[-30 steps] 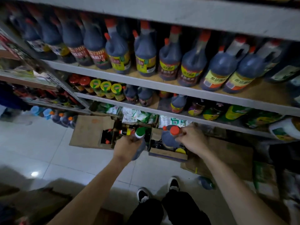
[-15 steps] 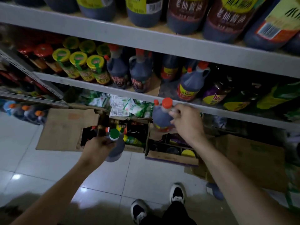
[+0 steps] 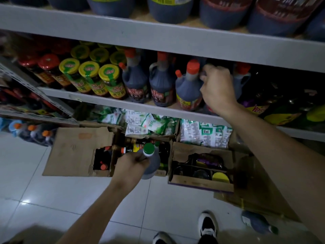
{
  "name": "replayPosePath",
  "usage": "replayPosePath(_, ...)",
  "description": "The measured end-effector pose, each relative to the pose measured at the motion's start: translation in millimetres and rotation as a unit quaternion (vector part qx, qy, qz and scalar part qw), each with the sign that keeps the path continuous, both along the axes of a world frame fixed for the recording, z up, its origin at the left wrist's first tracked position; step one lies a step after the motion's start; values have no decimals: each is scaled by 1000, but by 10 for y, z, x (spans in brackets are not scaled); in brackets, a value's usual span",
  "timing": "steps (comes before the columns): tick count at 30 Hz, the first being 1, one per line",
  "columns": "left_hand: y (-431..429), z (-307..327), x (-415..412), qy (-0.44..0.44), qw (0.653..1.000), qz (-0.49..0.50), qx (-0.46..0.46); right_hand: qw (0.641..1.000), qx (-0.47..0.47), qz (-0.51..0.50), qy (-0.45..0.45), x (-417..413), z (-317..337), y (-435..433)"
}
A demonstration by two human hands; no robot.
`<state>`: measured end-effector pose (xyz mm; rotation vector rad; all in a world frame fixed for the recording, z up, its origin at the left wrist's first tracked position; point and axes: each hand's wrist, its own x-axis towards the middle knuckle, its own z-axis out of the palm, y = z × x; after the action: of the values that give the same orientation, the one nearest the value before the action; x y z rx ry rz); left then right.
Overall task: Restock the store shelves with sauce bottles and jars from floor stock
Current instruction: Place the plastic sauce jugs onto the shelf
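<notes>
Shelving (image 3: 158,37) was lined with sauce bottles (image 3: 135,81) and jars (image 3: 112,80). Above cardboard boxes (image 3: 75,152) on the floor, a green-capped bottle (image 3: 152,162) was clutched in the left hand (image 3: 131,163); on the middle shelf (image 3: 109,100), a red-capped bottle (image 3: 189,90) was gripped by the right hand (image 3: 217,90).

One dark sauce bottle (image 3: 189,85) with orange caps stands upright at the shelf (image 3: 105,98) edge, apparently resting there, gripped by the right hand (image 3: 217,90), while a green-capped bottle (image 3: 151,161) hangs in the left hand (image 3: 131,164).
</notes>
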<state>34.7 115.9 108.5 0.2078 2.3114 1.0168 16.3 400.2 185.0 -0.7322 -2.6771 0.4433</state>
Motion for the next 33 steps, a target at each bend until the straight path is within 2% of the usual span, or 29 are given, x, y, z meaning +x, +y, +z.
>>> replayPosePath(8, 107, -69, -125, 7, 1000, -1, 11, 993, 9, -113, -44, -203, -79, 65)
replayPosePath(11, 119, -67, -127, 3, 1000, 8, 20, 992, -2, -120, -37, -196, -63, -6)
replayPosePath(16, 131, -72, -71, 22, 1000, 11, 11, 990, 57, -126, -18, -225, -48, -87)
replayPosePath(20, 119, -97, 22, 31, 999, -5, 20, 988, 60, -138, -17, -266, -73, -96)
replayPosePath(28, 71, -144, 162, 30, 998, -42, 31, 989, 65, -118, 64, -187, -176, -165)
replayPosePath(31, 81, -186, 170, 22, 999, -31, 37, 984, 26, -129, 123, -93, -342, -277)
replayPosePath(33, 103, -197, 158, 20, 999, -28, 36, 981, -23, -144, 131, 22, -522, -384)
